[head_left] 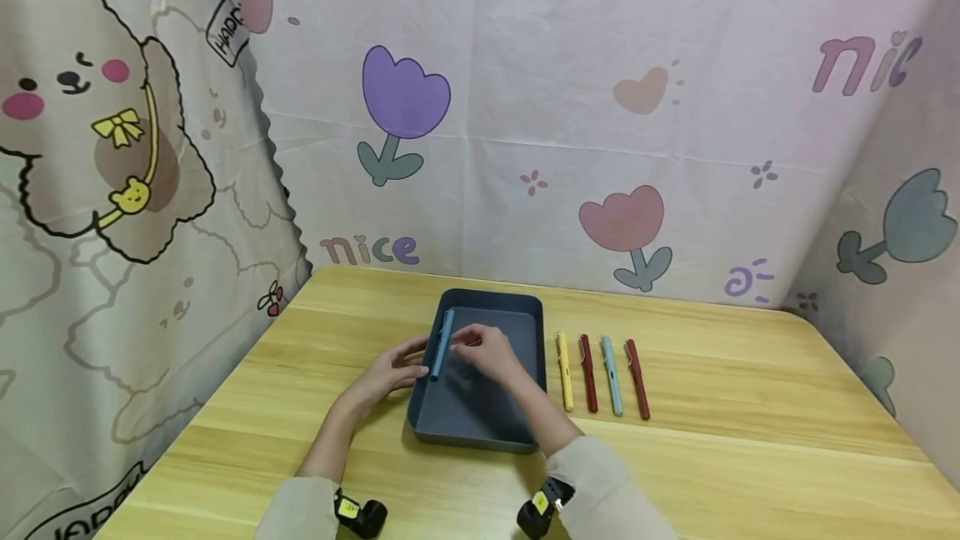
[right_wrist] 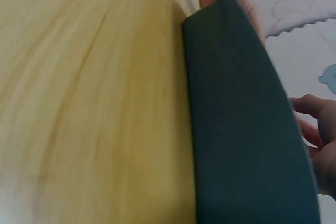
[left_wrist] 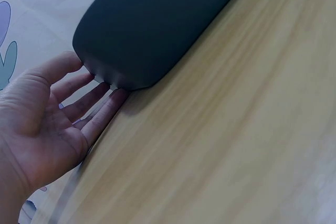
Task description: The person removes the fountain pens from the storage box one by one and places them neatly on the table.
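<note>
A dark grey tray (head_left: 480,427) lies on the wooden table, and a blue pen (head_left: 442,346) lies lengthwise inside along its left wall. My left hand (head_left: 387,371) is at the tray's left side; in the left wrist view, the extended fingers (left_wrist: 86,109) touch the outer wall. Over the tray, my right hand (head_left: 491,352) has its fingertips just right of the blue pen, with a small gap between them. Loosely bent fingers of that hand (right_wrist: 321,140) show beyond the tray wall (right_wrist: 241,119) in the right wrist view, with nothing visible in them.
Right of the tray several pens lie in a row: a yellow pen (head_left: 565,372), a dark red pen (head_left: 588,373), a light blue pen (head_left: 612,375) and another red pen (head_left: 637,379). A printed curtain (head_left: 510,107) hangs behind the table (head_left: 750,407).
</note>
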`<state>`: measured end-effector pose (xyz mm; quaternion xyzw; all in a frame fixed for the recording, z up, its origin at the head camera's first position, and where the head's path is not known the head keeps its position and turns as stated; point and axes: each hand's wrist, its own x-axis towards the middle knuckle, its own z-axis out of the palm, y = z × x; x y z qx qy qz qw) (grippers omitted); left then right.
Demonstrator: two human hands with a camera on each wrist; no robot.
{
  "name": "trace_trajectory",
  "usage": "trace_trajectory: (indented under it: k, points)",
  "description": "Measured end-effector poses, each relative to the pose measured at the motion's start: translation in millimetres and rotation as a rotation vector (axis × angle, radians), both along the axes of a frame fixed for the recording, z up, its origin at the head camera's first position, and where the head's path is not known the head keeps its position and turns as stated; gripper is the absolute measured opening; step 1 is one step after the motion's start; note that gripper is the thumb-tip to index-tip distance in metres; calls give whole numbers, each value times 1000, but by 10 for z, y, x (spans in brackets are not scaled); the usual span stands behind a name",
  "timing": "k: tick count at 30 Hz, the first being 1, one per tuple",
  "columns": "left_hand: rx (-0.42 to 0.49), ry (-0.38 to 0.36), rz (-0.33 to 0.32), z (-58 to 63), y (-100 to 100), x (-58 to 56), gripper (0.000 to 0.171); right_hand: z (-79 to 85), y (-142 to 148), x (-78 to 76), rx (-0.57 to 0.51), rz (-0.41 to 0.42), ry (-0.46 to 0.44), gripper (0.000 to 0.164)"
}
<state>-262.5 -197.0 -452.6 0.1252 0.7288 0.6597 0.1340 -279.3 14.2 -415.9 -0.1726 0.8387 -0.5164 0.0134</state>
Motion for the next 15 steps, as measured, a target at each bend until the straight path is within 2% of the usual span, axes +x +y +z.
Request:
trace_trajectory:
  k: [7,15]
  points:
    - [8,-6,-8,13,5,14,61,-89,-121,-34,-47,28,-123,22]
    - [19,-12,-24,0,-6,-3,59,-168,-171,-88,18,52,-123,25]
